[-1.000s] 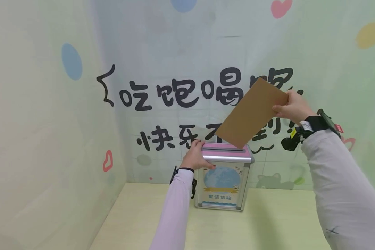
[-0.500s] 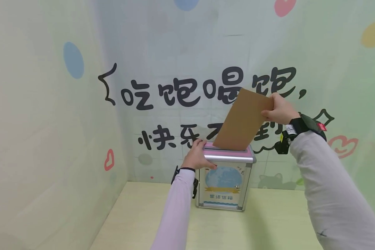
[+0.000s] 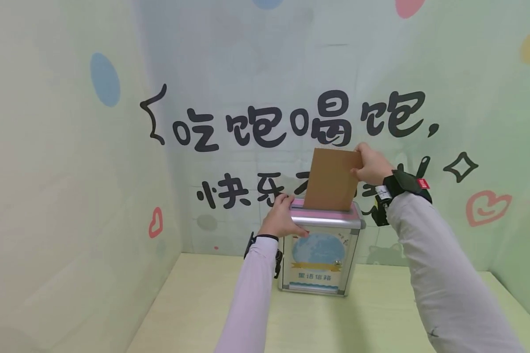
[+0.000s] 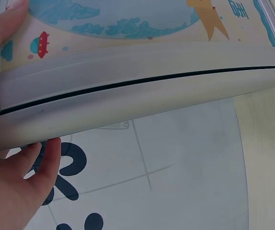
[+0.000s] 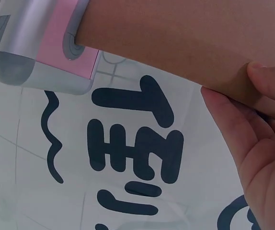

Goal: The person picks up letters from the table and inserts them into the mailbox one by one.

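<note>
A letter box [image 3: 319, 284] with a silver frame, a pink top and a printed front panel stands upright against the back wall. My left hand [image 3: 279, 219] grips its upper left corner, thumb on the front and fingers at the far side, as the left wrist view shows of the box's rim [image 4: 142, 96]. Between thumb and fingers, my right hand [image 3: 374, 165] pinches a plain brown envelope [image 3: 330, 181] by its right edge. The envelope stands nearly upright, its lower edge down in the slot [image 5: 74, 48] of the pink top. Whatever lies inside the box is hidden.
The box stands on a pale wooden table [image 3: 203, 304]. Behind it rises a pale wall [image 3: 229, 59] with large black lettering and coloured shapes. Another wall [image 3: 62, 196] closes off the left side, and a third stands at the right.
My right hand has moved left and down, bringing the envelope from a tilt above the box to nearly upright with its lower edge in the slot. The left hand keeps its grip on the box.
</note>
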Action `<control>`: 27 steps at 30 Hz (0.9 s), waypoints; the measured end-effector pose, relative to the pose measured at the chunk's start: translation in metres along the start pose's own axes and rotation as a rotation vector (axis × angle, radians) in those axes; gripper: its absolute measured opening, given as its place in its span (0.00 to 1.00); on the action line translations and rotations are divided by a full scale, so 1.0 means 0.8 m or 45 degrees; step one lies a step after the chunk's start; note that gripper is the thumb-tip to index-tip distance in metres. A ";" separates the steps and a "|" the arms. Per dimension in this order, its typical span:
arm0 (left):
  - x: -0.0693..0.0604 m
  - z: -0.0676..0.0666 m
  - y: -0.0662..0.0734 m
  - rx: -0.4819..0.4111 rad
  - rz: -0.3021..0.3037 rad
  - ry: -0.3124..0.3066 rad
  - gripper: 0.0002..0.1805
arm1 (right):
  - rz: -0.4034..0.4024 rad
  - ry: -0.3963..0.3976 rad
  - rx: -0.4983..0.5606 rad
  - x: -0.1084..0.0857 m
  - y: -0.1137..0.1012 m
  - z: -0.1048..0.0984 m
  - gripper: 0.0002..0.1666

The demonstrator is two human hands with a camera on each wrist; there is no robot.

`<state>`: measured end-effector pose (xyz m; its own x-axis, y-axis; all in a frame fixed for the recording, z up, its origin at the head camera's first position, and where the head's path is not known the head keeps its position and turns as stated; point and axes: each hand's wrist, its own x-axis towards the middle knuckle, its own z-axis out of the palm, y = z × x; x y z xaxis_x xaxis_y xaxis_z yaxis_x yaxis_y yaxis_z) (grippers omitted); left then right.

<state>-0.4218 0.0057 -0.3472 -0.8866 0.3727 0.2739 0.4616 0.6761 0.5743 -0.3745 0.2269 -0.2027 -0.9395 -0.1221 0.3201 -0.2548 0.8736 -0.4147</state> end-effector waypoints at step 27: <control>0.003 0.001 -0.005 -0.020 0.015 0.019 0.59 | 0.111 -0.001 0.224 0.012 -0.003 -0.009 0.26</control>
<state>-0.4260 0.0042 -0.3495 -0.8815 0.3709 0.2921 0.4715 0.6615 0.5831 -0.3812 0.2273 -0.1926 -0.9599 -0.0503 0.2758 -0.2087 0.7851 -0.5831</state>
